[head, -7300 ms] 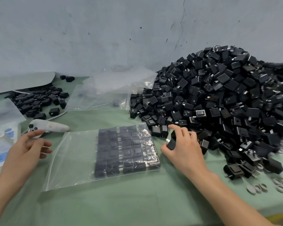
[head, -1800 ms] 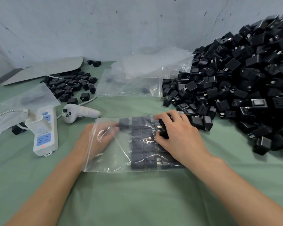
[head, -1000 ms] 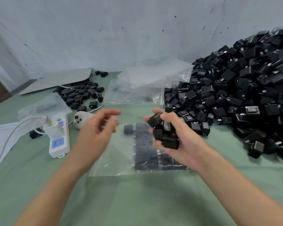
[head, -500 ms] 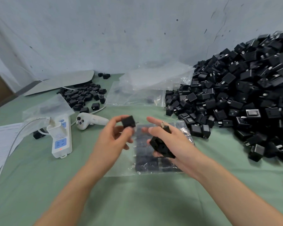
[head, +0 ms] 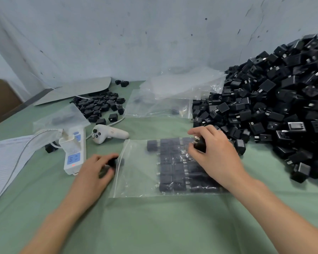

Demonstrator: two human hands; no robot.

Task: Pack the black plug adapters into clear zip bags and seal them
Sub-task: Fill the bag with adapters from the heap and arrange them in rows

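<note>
Black plug adapters [head: 173, 167], small matte cubes with short metal prongs, lie packed in tidy rows inside a clear zip bag [head: 136, 182] that rests flat in the middle of the table [head: 154, 226], on its soft green cloth. The bag is thin, glossy film, creased and catching glare, and its mouth runs along the left edge. One cube [head: 151, 145] sits apart from the block at the upper left corner of the rows. The left hand [head: 94, 173] is at that mouth, fingers curled round a single adapter [head: 112, 162] right beside the film's edge. The right hand [head: 217, 154] hovers over the bag's upper right part and pinches another adapter [head: 200, 143] between thumb and fingers, its flat silver prongs pointing left; whether the palm touches the film I cannot tell. To the right a huge loose heap of adapters [head: 283, 107] rises against the rough, scuffed grey wall [head: 136, 43], its lowest pieces just beside the bag. Empty crinkled bags [head: 165, 99] lie behind. Further left is a smaller scatter of adapters [head: 99, 105], a smooth white handheld controller [head: 108, 133], and a long white power strip [head: 73, 154] with blue sockets and a chunky white plug seated in it.
</note>
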